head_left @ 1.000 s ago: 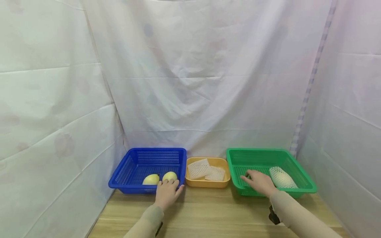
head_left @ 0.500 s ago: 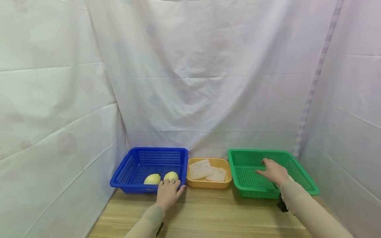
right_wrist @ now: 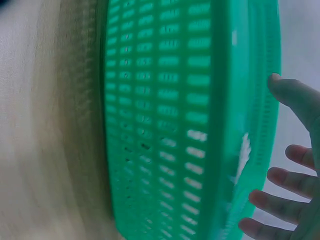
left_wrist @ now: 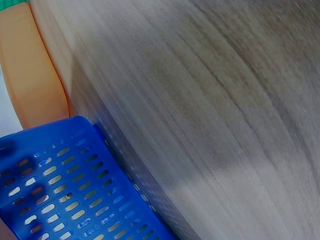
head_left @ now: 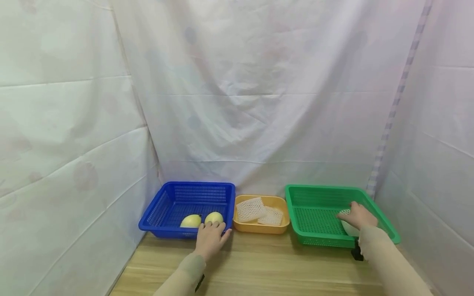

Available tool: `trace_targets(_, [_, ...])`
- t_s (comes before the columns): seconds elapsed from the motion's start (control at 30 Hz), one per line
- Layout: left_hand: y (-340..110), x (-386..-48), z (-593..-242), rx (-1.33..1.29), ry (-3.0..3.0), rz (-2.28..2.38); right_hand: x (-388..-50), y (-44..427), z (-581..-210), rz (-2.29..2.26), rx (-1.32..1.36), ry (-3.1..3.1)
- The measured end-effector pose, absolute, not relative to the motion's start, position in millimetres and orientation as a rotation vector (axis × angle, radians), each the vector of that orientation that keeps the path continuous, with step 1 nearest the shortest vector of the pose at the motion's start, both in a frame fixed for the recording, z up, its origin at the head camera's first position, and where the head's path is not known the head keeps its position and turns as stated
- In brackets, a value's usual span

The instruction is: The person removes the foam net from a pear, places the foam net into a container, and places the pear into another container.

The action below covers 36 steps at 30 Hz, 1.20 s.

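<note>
The left hand (head_left: 210, 239) lies over the front rim of the blue basket (head_left: 166, 233), its fingertips at the right-hand yellow pear (head_left: 214, 217). Another yellow pear (head_left: 191, 221) lies just left of it. Over the right part of the green basket (head_left: 322, 241), the right hand (head_left: 361, 217) is above a white net-wrapped fruit (head_left: 349, 229), covering much of it. The right wrist view shows the right hand (right_wrist: 295, 185) with fingers spread beside the green basket (right_wrist: 225, 120); a bit of white netting (right_wrist: 243, 156) shows there. Whether it touches the netting cannot be told.
Between the two baskets stands an orange tray (head_left: 259, 228) holding white foam nets (head_left: 250, 209). All stand on a wooden table (head_left: 266, 263), with white curtains (head_left: 237, 123) behind and at both sides. In the left wrist view, the blue basket (left_wrist: 85, 200) adjoins the orange tray (left_wrist: 35, 70).
The right hand has moved right within the green basket, from its middle to the net-wrapped fruit. The left hand stays at the pear. The head view has shifted slightly.
</note>
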<state>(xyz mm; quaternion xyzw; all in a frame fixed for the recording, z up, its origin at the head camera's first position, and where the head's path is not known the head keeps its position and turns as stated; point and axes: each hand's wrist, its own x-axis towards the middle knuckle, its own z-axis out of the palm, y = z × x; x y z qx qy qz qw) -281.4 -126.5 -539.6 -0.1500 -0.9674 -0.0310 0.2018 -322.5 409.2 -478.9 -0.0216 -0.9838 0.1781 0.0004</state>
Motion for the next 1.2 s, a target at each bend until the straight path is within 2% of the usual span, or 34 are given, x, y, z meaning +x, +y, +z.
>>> trace_targets(0.6, [-128,-282,-539,-0.412,-2.703,-0.082,-321,421,-505,0.542,-0.273,-3.227])
trace_targets(1.2, [-127,-282,-543,-0.408,-2.695,-0.11,-323,431,-514,0.516,-0.278,-3.241])
